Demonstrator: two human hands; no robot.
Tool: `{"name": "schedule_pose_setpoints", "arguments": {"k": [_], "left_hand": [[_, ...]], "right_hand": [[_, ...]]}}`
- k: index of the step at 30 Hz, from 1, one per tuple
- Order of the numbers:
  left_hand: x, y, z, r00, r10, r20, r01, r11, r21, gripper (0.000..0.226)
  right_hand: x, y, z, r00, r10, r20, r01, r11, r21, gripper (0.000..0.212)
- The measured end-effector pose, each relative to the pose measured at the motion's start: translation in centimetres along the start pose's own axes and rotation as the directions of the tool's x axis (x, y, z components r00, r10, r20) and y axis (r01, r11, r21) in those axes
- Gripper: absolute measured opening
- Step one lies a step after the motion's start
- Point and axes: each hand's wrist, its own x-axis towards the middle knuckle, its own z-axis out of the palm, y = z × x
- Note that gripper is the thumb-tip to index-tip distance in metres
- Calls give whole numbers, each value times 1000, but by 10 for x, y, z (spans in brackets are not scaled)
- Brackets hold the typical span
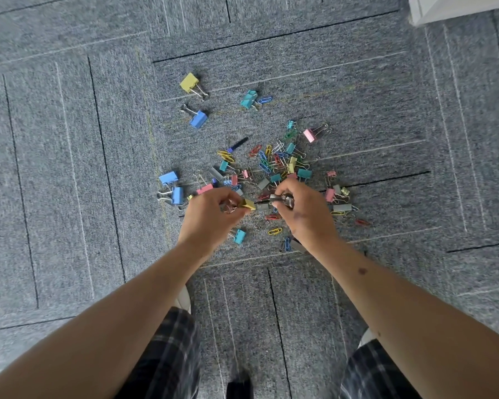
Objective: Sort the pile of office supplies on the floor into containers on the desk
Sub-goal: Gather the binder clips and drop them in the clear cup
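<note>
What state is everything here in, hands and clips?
Left hand: pinches small yellow clip.
Right hand: curled round shiny metal bits.
Pile: scattered on carpet, unsorted.
Big yellow clip: lies apart from pile.

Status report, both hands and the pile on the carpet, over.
Left hand pinches yellow binder clip. Right hand grip closed on small silver items, kind unclear. Pile of clips scattered on carpet, desk containers not in view. Nothing blocks.
</note>
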Motion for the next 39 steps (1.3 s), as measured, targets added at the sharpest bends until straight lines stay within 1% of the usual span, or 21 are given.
{"name": "schedule_pose_setpoints", "arguments": {"k": [2,5,9,13,15,20,25,29,31,33,37,39], "left_hand": [[2,2,-1,1000,-7,-15,7,999,-34,13],[4,16,-7,999,16,-32,-18,998,-59,11],[2,53,-28,994,101,-37,-103,994,-48,14],[-9,106,-62,980,192,-56,-195,980,-37,14],[-18,138,-82,971,232,-61,-235,970,-56,13],[-50,217,-140,934,331,-136,-338,941,-33,12],[-100,302,-204,874,424,-237,-443,896,-32,12],[-150,369,-254,834,485,-263,-508,861,-24,12],[-175,400,-276,808,516,-285,-550,834,-49,14],[-202,432,-295,769,557,-315,-602,797,-60,14],[-257,494,-318,673,652,-349,-701,713,-19,14],[-280,519,-323,638,686,-351,-732,682,2,14]], "right_hand": [[-1,0,-6,999,2,-44,2,997,82,15],[-4,0,-21,998,-23,-64,37,976,212,18],[-9,-13,-60,993,15,-114,24,944,328,15],[-12,-47,-119,989,-24,-144,75,928,364,11],[-15,-68,-151,986,-41,-164,99,925,366,13],[-28,-138,-234,956,-97,-278,187,929,320,17],[-49,-219,-316,886,-133,-445,314,878,362,10],[-78,-284,-386,814,-209,-543,452,814,365,8],[-97,-312,-419,773,-241,-587,510,786,348,8],[-118,-336,-449,740,-270,-616,556,761,335,7],[-167,-374,-504,676,-308,-669,625,721,300,5],[-189,-387,-525,643,-322,-695,655,702,281,5]]}}
